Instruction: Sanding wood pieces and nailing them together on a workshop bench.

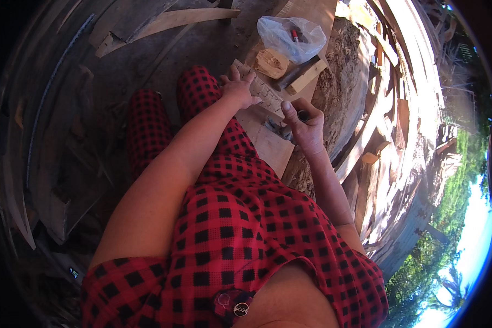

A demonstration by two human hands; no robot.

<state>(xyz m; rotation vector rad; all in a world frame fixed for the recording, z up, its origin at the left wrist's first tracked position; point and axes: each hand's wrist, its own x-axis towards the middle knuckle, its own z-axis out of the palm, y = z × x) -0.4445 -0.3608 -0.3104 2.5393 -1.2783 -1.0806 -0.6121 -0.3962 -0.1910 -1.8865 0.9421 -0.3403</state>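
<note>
Right grip (307,126) is closed around a dark, round-ended handle (303,115), thumb raised; what lies at the handle's other end is hidden by the hand. Left grip (238,93) is open, fingers spread, the palm down on or just over the left side of a pale board (270,98) marked with rows of small cuts. That board lies on the wooden table (268,147) in front of the person, between the two hands.

The step in hand looks like working those marks, one hand steadying and the other holding the tool. A next move would seem to call for a firm left hold, with the spread fingers kept out of the tool's line.

Grey metal pieces (277,128) sit just below the right hand, close to the board's near end, and could catch a knuckle or wrist. Beyond the board, a rough wood chunk (271,63), a squared block (307,76) and a clear plastic bag (292,39) crowd the far side. To the right, a thick rough-faced slab (339,82) borders the work; to the left, the checked trousers (202,90) come up close. Most room appears to be nearer the body, where bare table shows.
</note>
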